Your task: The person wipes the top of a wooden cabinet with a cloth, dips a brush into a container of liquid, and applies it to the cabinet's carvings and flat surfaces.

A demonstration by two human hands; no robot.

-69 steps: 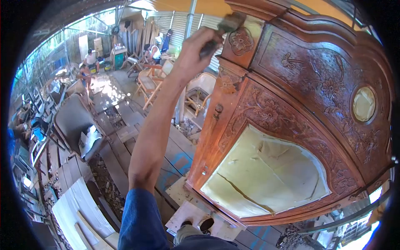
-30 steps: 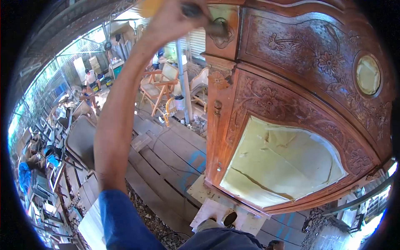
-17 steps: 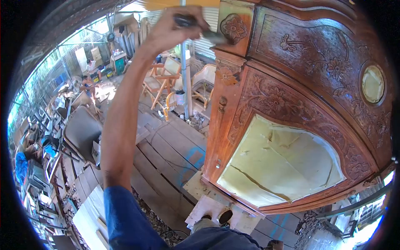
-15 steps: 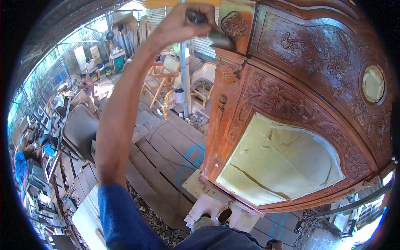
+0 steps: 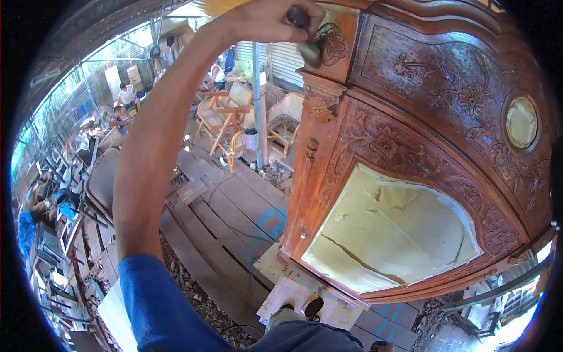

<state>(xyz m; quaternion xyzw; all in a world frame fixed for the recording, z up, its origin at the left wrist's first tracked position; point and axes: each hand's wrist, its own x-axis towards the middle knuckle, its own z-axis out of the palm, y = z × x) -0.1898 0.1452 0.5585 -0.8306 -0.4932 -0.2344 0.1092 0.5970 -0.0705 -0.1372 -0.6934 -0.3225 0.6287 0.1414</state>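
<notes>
My left hand (image 5: 275, 20), at the end of a raised arm in a blue sleeve, grips a paintbrush (image 5: 298, 16) by its dark handle. The brush's blurred working end meets the left edge of a carved wooden cabinet (image 5: 331, 123), beside a flower carving (image 5: 332, 44) on its upper corner post. The reddish-brown cabinet has carved flowers and vines, and its upper panel shines. Yellowish paper (image 5: 399, 229) covers the large shaped opening in its lower door, and more covers a small oval opening (image 5: 522, 122). My right hand is out of view.
Rattan and wood chairs (image 5: 226, 111) stand behind a metal post (image 5: 257, 105). Wooden planks (image 5: 229, 205) cover the ground before the cabinet, and a cable crosses them. Two people (image 5: 126, 97) are at the far left, and another (image 5: 217, 73) is partly hidden behind my arm. Furniture parts crowd the left.
My left hand has moved a little right with the brush, whose working end now points more steeply down beside the flower carving. The forearm has shifted left in view.
</notes>
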